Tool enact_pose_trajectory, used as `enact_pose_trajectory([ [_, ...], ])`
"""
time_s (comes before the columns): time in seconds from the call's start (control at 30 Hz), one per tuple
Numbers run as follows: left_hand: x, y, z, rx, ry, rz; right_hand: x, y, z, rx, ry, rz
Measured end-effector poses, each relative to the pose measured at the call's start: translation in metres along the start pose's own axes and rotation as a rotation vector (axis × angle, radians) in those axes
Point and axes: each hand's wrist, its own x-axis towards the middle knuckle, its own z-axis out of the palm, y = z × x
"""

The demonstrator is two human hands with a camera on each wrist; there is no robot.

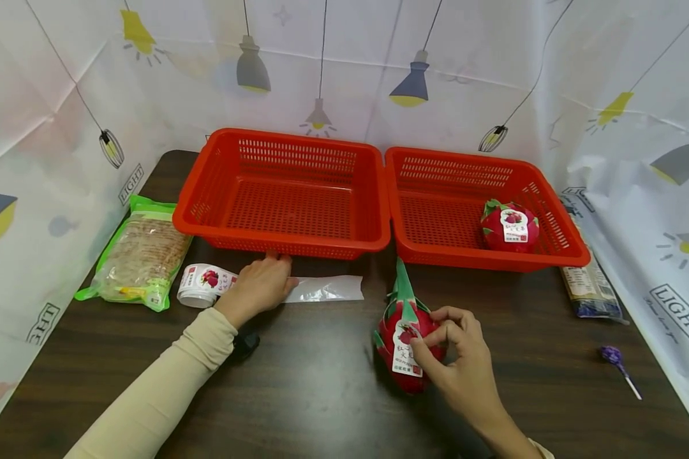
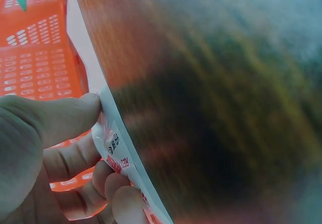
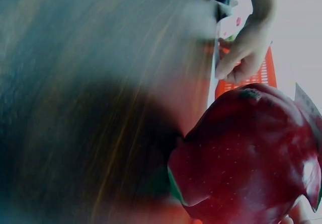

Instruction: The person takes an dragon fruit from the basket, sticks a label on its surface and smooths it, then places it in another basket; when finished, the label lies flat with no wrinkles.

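Observation:
My left hand [image 1: 258, 284] rests on the label strip [image 1: 327, 289] with its thumb and fingertips. The strip runs from the label roll [image 1: 198, 285]; its part right of this hand has no labels. In the left wrist view, the thumb [image 2: 75, 116] lies on the strip's edge and printed labels show by the fingers. With thumb and index finger, my right hand [image 1: 459, 360] pinches the edge of a white label [image 1: 404, 357] against a red dragon fruit [image 1: 399, 380]. The fruit lies on the table, green tip toward the baskets. It covers most of that hand in the right wrist view.
Two red plastic baskets [image 1: 281, 245] stand side by side at the back. The right basket [image 1: 453, 254] holds a labelled dragon fruit [image 1: 511, 245]. At left lies a green-edged bread bag [image 1: 140, 255]; at right are a packet [image 1: 594, 293] and a purple lollipop [image 1: 611, 356].

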Motion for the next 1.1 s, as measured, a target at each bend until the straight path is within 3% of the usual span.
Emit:
enact_pose_trajectory([
  [0.17,0.0,0.0,-0.001,-0.005,-0.009,-0.005,0.0,0.005,0.001,-0.062,0.009,-0.118],
  [0.33,0.0,-0.001,0.001,-0.003,-0.002,-0.003,-0.001,0.011,-0.002,-0.134,-0.052,-0.269],
  [0.6,-0.001,-0.001,0.001,-0.012,0.002,-0.005,0.002,0.017,-0.012,-0.24,-0.184,-0.338],
  [0.73,-0.001,0.004,-0.002,-0.013,0.012,0.001,0.002,0.02,-0.019,-0.235,-0.196,-0.359],
  [0.8,-0.005,0.008,-0.003,0.005,0.05,0.014,0.003,0.021,-0.02,-0.228,-0.199,-0.368],
  [0.97,-0.022,0.031,-0.005,0.022,0.257,0.128,0.003,0.021,-0.02,-0.201,-0.213,-0.371],
  [1.03,-0.031,0.049,-0.004,-0.072,0.294,0.207,0.002,0.022,-0.02,-0.189,-0.217,-0.366],
  [1.1,-0.04,0.069,-0.002,-0.251,0.248,0.279,0.001,0.023,-0.02,-0.178,-0.218,-0.361],
])
